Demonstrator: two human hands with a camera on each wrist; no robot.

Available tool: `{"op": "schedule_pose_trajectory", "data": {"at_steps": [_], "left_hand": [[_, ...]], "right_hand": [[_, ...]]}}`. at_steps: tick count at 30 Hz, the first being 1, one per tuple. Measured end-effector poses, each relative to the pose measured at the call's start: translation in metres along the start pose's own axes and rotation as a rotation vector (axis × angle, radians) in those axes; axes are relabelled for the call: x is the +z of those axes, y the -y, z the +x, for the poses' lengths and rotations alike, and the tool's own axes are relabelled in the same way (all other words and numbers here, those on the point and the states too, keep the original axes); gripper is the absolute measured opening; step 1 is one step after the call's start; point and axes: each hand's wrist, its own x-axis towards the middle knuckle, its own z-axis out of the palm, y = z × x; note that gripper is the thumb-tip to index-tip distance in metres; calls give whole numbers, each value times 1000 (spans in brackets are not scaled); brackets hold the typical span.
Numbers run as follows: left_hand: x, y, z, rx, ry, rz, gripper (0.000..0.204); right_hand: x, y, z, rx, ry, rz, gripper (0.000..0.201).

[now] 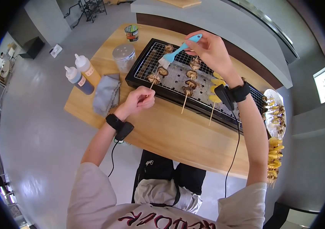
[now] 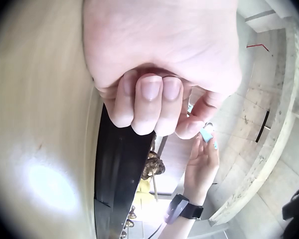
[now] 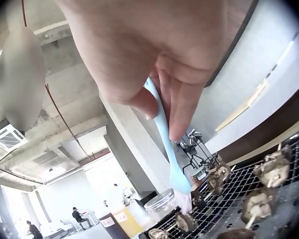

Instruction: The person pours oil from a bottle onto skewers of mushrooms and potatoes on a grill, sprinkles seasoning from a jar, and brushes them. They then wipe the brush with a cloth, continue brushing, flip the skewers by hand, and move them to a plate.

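Note:
My left hand [image 1: 140,100] pinches the stick end of a mushroom skewer [image 1: 154,79] at the grill's near left edge; in the left wrist view the fingers of that hand [image 2: 152,94] are curled in. Above the grill [image 1: 177,76], my right hand [image 1: 210,49] holds a light blue brush [image 1: 177,51] by its handle. The white bristles are at a mushroom [image 1: 163,71] on that skewer. In the right wrist view the brush [image 3: 168,142] slants down from between thumb and fingers, its bristles against a mushroom [image 3: 185,222]. More mushrooms [image 1: 191,84] and a yellow skewer [image 1: 215,89] lie on the grill.
Left of the grill stand a metal-lidded jar [image 1: 124,57], a small cup [image 1: 131,33], two squeeze bottles [image 1: 86,70] and a grey cloth [image 1: 107,93]. At the right, a plate [image 1: 281,99] bears skewers, with yellow skewers [image 1: 274,158] nearer. Cables hang from both wrists.

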Motion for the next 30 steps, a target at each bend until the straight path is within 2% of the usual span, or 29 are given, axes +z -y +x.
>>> {"op": "schedule_pose_trajectory", "data": {"at_steps": [3,5,7,8,10,12,16,21,23,24,30], "left_hand": [[0,-1,-2,-63,-64,-64,46],[2,1,-3,-39,-61,-81,46],[2,-2,-3,-76,-53,-98,47],[4,-3,-3,-117,-46,-76,48],[2,-2,-3,-185,-21,-33,50],[-1,0,-3,-178,2,-25,51],[-1,0,-6,-179,3,-19,53],[2,0,-5,-167,-5,-31,52],[4,0,-2,-162,-112,-17,49],[1,1,-2,-156,-60,-56,45],[2,3,1,-73,9,-61,46]], "right_hand": [[-5,-7,3,-25,-72,3,17],[-5,-11,-7,-14,-106,-16,18],[-7,-4,-13,-211,-162,-292,19],[-8,-3,-14,-283,-201,-267,18],[-15,3,-17,-246,-178,-265,19],[-19,-1,-16,-178,-130,-242,20],[-12,-14,-12,-195,-90,-221,20],[-5,-12,-11,-133,-59,-362,21],[1,-11,-23,-128,-62,-300,20],[5,-9,-28,-126,-52,-234,20],[12,18,-59,-70,-84,-198,17]]}}
